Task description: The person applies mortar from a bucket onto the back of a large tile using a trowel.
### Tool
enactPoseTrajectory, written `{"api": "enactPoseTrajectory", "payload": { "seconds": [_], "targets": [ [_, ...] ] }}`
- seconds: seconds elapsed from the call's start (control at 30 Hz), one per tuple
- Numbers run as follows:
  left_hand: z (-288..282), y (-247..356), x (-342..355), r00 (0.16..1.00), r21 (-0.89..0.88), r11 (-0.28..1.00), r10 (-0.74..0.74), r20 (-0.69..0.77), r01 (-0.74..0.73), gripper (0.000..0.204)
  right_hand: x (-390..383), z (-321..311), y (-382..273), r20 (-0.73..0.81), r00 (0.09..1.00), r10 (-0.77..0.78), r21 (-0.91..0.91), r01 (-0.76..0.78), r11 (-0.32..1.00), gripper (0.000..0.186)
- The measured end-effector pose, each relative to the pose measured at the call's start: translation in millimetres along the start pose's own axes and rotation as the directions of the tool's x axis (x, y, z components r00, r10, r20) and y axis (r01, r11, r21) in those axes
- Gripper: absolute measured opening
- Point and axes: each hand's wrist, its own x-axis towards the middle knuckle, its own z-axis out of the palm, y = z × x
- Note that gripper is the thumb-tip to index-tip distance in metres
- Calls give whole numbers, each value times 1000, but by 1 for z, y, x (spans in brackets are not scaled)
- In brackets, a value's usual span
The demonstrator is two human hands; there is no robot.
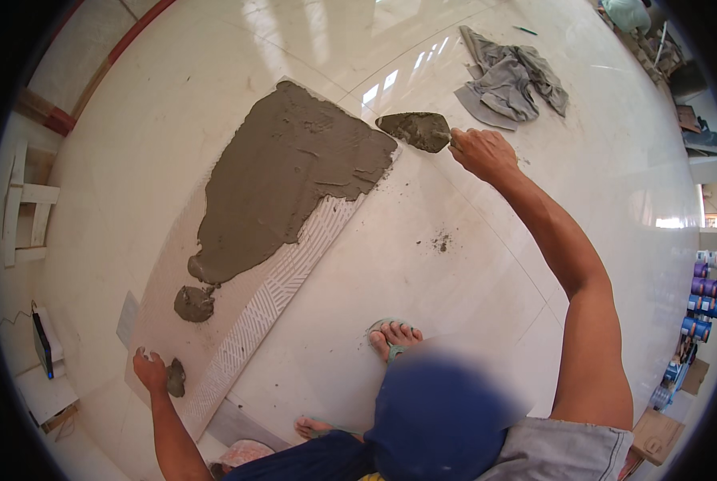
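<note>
In my right hand (484, 154) is the handle of a trowel (414, 131), its pointed blade loaded with wet grey mortar. The blade hovers or rests just off the right corner of a large patterned tile (246, 337); I cannot tell if it touches. A thick grey mortar layer (286, 168) covers the tile's far part, with a ragged near edge. Two loose mortar lumps lie lower down: a bigger one (194, 304) and a smaller one (176, 377) beside my left hand. My left hand (150, 371) is at the tile's near left end, fingers bent slightly apart, holding nothing visible.
A crumpled grey cloth (512, 80) lies on the glossy tiled floor beyond my right hand. Mortar crumbs (441, 240) dot the floor right of the tile. My sandalled foot (394, 337) is nearby. Cans (703, 305) line the right side; a white wooden frame (28, 204) stands left.
</note>
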Motion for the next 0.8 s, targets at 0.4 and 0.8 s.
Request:
{"api": "enactPoseTrajectory", "payload": {
  "seconds": [0.4, 0.8],
  "targets": [
    [-2, -20, -5, 1000, 4, 1000, -26, 18, 26, 46, -22, 6, -9, 62, 997, 53, 133, -61, 989, 29],
    [-9, -4, -8, 996, -23, 998, -54, 75, 56, 48, -57, 30, -53, 239, 969, 63, 330, -142, 933, 45]
  ]
}}
